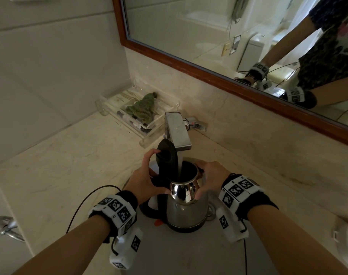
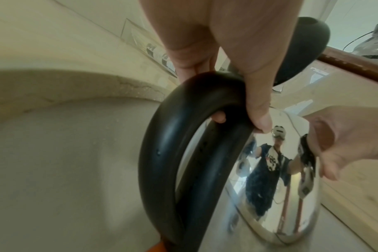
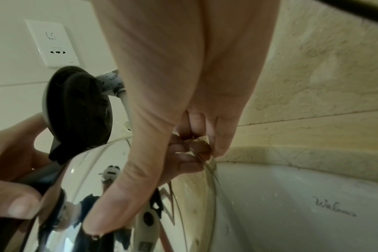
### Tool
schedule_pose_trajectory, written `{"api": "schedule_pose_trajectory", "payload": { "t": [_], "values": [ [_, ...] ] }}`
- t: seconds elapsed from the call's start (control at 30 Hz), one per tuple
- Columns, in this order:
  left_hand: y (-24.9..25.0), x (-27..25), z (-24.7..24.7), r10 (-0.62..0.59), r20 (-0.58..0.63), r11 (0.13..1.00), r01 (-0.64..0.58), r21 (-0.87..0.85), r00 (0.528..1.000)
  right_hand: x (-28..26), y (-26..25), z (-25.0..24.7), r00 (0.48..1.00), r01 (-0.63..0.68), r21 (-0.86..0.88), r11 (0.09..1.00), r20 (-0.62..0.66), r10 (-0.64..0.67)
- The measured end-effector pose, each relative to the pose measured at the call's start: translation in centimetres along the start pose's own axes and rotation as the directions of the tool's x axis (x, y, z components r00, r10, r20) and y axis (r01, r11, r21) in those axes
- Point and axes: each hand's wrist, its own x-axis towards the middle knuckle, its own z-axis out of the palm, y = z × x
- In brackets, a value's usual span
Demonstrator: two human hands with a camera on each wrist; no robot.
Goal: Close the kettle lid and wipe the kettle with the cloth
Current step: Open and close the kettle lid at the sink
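A steel kettle (image 1: 186,211) stands in the sink (image 1: 189,255) under the faucet (image 1: 178,132), with water running into its open mouth. Its black lid (image 1: 166,155) is tipped up on the handle side. My left hand (image 1: 147,175) grips the top of the black handle (image 2: 162,153), fingers curled up by the lid (image 2: 309,42). My right hand (image 1: 203,181) holds the kettle's shiny neck (image 3: 76,179), thumb in front and fingers on the far rim. The green cloth (image 1: 142,107) lies crumpled in a clear tray (image 1: 149,133) at the back left, away from both hands.
A wood-framed mirror (image 1: 208,72) runs along the back wall above a marble countertop (image 1: 69,165). A metal towel ring (image 1: 8,227) hangs at the left front. A white object (image 1: 347,241) sits at the right edge. A wall socket (image 3: 54,44) is behind the lid.
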Motion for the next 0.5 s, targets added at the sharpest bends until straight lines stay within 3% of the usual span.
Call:
{"api": "schedule_pose_trajectory", "payload": {
  "t": [0.5],
  "values": [
    [-0.14,-0.06,0.10,-0.011,-0.008,1.000,0.011,-0.011,1.000,-0.25,-0.23,-0.20,0.999,-0.034,-0.034,0.999,0.012,0.034]
  ]
}}
